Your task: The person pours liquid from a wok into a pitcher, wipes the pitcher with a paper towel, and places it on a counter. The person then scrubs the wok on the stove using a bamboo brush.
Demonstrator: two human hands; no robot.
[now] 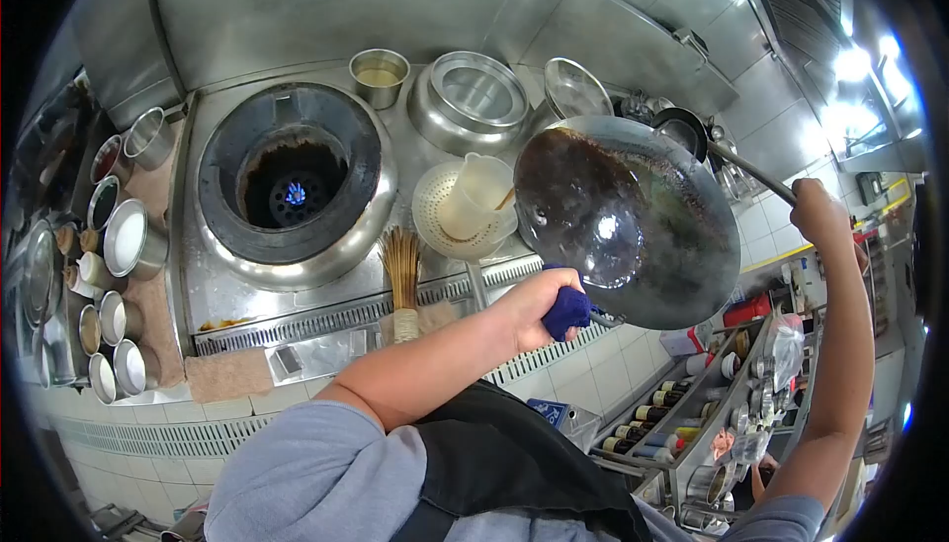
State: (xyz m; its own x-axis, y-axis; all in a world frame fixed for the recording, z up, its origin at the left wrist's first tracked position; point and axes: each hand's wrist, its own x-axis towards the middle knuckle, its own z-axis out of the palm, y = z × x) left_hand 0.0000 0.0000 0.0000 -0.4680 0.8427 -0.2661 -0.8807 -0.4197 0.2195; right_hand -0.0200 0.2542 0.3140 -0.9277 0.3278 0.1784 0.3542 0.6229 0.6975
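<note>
My left hand [534, 313] is closed around a folded blue cloth [567, 315] at the near handle of a big wok [682, 275]. The wok is held up off the burner, to its right, and tilts so that dark glossy liquid [573, 208] pools on its left side. My right hand [820, 214] grips the far end of a long-handled ladle [753, 174]. The ladle's dark bowl is over the wok's far right rim. Below the wok's left edge, a plastic measuring jug [470, 196] stands in a perforated strainer [428, 208].
A small blue flame burns in the wok burner [287, 102] at left. A bamboo brush [401, 270] lies at the stove's front. Behind are a metal pot [380, 77] and a large lidded pot [465, 122]. Seasoning containers [127, 237] line the left; bottles [643, 413] fill a shelf at lower right.
</note>
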